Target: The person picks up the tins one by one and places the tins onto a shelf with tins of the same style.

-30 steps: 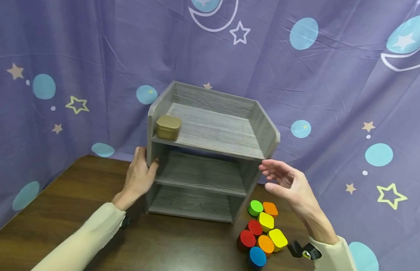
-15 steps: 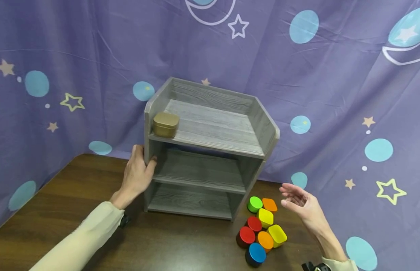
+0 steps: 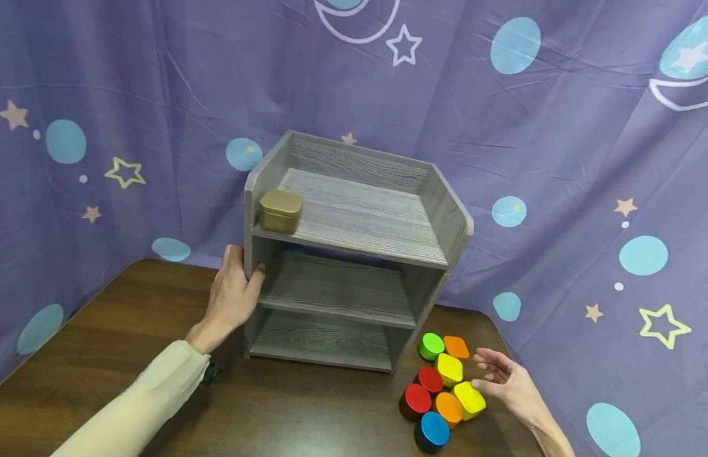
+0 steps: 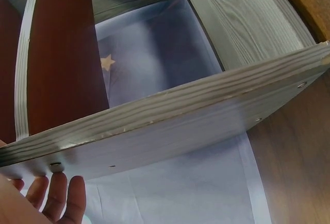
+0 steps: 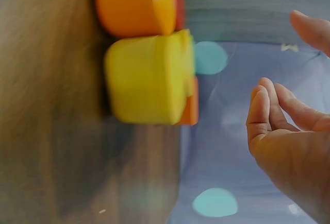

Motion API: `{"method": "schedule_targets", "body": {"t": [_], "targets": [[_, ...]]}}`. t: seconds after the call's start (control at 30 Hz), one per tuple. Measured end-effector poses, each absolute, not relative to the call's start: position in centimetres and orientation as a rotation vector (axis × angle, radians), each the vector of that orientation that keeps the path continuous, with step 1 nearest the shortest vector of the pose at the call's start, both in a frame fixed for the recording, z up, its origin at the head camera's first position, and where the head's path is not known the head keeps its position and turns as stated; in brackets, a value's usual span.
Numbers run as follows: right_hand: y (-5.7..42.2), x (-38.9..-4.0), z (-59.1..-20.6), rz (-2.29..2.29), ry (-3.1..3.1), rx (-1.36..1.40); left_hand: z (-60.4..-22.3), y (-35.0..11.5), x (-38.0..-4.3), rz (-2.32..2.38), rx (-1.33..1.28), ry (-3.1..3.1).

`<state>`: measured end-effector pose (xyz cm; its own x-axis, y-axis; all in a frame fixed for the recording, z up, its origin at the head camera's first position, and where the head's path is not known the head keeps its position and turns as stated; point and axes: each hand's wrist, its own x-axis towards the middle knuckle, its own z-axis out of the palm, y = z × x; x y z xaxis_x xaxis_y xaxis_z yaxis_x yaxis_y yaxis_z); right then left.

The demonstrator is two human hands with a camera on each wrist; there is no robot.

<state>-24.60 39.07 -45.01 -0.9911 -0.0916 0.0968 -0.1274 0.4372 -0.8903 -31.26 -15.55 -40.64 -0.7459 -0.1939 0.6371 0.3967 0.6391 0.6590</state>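
Observation:
A grey wood-grain shelf unit (image 3: 365, 212) stands on the table, and my left hand (image 3: 232, 293) grips its left side panel, thumb at the front edge. In the left wrist view several fingertips (image 4: 58, 190) touch the panel's outer face. My right hand (image 3: 515, 386) holds nothing; its fingers are loosely bent and parted from the thumb, just right of a yellow rounded-square tin (image 3: 469, 400). The right wrist view shows that yellow tin (image 5: 144, 80) apart from the hand. A gold lidded tin (image 3: 280, 211) sits at the left front of the top shelf.
Left of the right hand cluster a second yellow tin (image 3: 448, 370), a green one (image 3: 431, 346), orange ones (image 3: 456, 347), red ones (image 3: 415, 402) and a blue one (image 3: 432, 431). Behind the brown table (image 3: 308, 412) hangs a purple patterned curtain (image 3: 354, 82).
My right hand has moved from beside the shelf's right side, out to the right and down toward the tins. The left hand keeps its grip on the panel.

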Motion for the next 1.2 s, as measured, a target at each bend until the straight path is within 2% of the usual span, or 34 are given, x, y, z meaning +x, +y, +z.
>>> {"method": "schedule_targets", "body": {"t": [0.53, 1.2], "targets": [[41.0, -25.3, -49.8, 1.568, -2.909, 0.075, -40.6, -15.4, -31.2, -1.1, -0.15, -2.167], [42.0, -25.1, -51.6, 1.696, -2.994, 0.225, -40.5, -15.3, -31.0, -1.098, -0.13, -2.155]]}}
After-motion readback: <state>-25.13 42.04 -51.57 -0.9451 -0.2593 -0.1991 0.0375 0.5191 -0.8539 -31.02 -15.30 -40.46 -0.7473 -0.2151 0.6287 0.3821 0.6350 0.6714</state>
